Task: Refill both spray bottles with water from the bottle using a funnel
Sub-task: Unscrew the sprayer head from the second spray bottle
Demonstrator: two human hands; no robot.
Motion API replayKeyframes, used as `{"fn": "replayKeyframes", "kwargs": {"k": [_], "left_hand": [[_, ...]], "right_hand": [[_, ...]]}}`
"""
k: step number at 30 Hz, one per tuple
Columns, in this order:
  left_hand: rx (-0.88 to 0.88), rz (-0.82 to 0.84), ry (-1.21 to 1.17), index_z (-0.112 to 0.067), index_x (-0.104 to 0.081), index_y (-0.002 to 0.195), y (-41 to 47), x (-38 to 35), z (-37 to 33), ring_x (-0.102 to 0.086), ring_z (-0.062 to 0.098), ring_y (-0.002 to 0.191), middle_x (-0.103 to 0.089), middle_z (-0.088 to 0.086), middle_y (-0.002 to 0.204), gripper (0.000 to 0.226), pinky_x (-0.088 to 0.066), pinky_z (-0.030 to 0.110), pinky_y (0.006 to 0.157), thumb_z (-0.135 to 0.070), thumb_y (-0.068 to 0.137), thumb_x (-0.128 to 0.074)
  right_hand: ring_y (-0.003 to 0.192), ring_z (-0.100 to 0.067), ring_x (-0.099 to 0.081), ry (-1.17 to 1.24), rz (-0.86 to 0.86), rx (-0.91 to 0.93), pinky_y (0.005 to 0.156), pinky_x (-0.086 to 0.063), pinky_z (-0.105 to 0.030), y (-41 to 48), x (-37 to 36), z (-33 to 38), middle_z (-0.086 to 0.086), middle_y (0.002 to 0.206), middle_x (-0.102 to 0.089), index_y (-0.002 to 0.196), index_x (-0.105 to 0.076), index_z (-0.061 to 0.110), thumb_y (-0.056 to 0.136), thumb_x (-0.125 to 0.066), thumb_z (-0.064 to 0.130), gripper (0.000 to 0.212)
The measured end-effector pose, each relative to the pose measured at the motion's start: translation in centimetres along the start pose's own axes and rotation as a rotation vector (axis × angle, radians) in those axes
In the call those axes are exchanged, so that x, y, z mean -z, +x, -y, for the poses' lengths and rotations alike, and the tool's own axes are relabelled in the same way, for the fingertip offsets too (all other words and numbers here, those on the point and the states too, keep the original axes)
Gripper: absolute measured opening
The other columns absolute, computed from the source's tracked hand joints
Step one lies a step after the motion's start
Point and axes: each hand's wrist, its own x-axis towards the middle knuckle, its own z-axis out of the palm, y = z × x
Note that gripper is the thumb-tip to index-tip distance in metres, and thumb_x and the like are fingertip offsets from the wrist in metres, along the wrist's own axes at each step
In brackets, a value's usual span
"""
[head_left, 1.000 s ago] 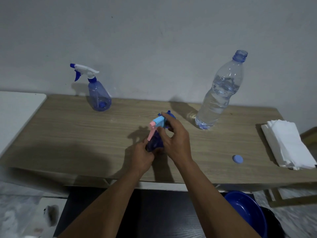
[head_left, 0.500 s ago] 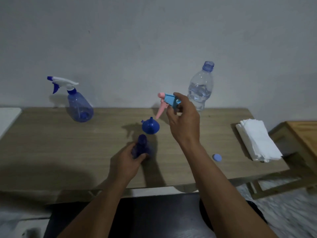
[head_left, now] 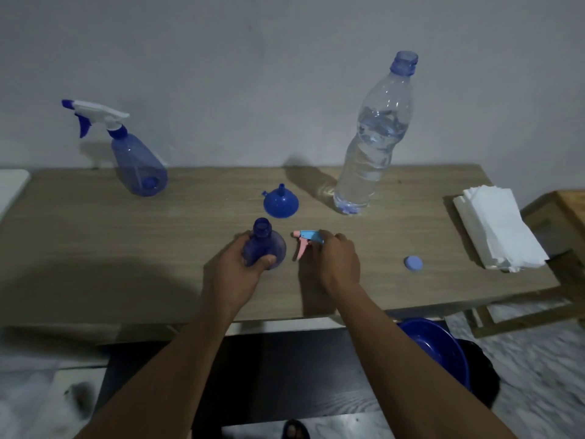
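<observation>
I am seeing a matt wood table [head_left: 110, 248], a glossy clear plastic water bottle [head_left: 376, 137] upper right, a translucent blue plastic spray bottle [head_left: 264, 248] at centre, a smooth plastic trigger head [head_left: 308, 239], soft paper napkins [head_left: 497, 229].

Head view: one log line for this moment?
left hand grips uncapped spray bottle | right hand holds trigger head | funnel untouched

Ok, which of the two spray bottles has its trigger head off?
The small dark blue spray bottle gripped by the left hand: its neck is open. The larger spray bottle at the back left has its white trigger head on.
</observation>
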Motion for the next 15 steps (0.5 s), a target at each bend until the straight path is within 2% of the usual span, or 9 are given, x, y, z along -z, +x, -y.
{"fn": "replayKeyframes", "kwargs": {"k": [3, 7, 11, 13, 15], "left_hand": [[-0.01, -0.011, -0.009, -0.046, -0.058, 0.114, -0.1, -0.1, 0.1, -0.066, -0.003, 0.095, -0.071, -0.019, 0.101, 0.051, -0.052, 0.028, 0.093, -0.022, 0.076, -0.082], [-0.025, -0.015, 0.013, -0.05, -0.056, 0.116, -0.2, -0.2, -0.1, -0.066, -0.003, 0.097, -0.07, -0.022, 0.102, 0.052, -0.053, 0.03, 0.094, -0.028, 0.076, -0.083], [-0.017, -0.042, 0.014, -0.048, -0.058, 0.112, -0.1, -0.1, 0.0, -0.066, -0.002, 0.096, -0.071, -0.021, 0.1, 0.049, -0.053, 0.033, 0.095, -0.028, 0.076, -0.083], [-0.021, -0.059, 0.018, -0.047, -0.059, 0.114, 0.1, 0.2, 0.3, -0.066, -0.001, 0.096, -0.071, -0.021, 0.1, 0.048, -0.054, 0.035, 0.094, -0.03, 0.075, -0.083], [-0.016, -0.078, -0.034, -0.04, -0.061, 0.116, 0.1, 0.4, 0.6, -0.066, -0.001, 0.096, -0.07, -0.018, 0.102, 0.048, -0.054, 0.035, 0.094, -0.024, 0.077, -0.083]], "right_hand": [[0.129, -0.029, -0.047, -0.128, -0.024, 0.07, 0.1, -0.041, -0.044, -0.6, -0.8, -0.8, -0.008, 0.14, -0.055, 0.146, -0.046, 0.019, 0.104, -0.044, 0.033, 0.044], [0.143, -0.026, -0.033, -0.181, 0.027, 0.099, 0.111, -0.033, -0.047, -0.7, -1.2, -1.5, -0.008, 0.157, -0.039, 0.157, -0.028, 0.017, 0.106, -0.038, 0.03, 0.054], [0.144, -0.028, -0.034, -0.17, 0.028, 0.11, 0.113, -0.034, -0.048, -0.8, -0.9, -1.7, -0.013, 0.155, -0.04, 0.157, -0.024, 0.017, 0.105, -0.041, 0.036, 0.058], [0.139, -0.031, -0.041, -0.129, -0.038, 0.134, 0.111, -0.038, -0.046, -0.6, -0.5, -1.1, -0.015, 0.149, -0.047, 0.155, -0.03, 0.014, 0.103, -0.045, 0.039, 0.059], [0.129, -0.03, -0.051, -0.026, -0.101, 0.176, 0.105, -0.045, -0.043, 0.3, 0.2, 0.3, -0.013, 0.137, -0.056, 0.15, -0.037, 0.012, 0.1, -0.053, 0.039, 0.059]]}}
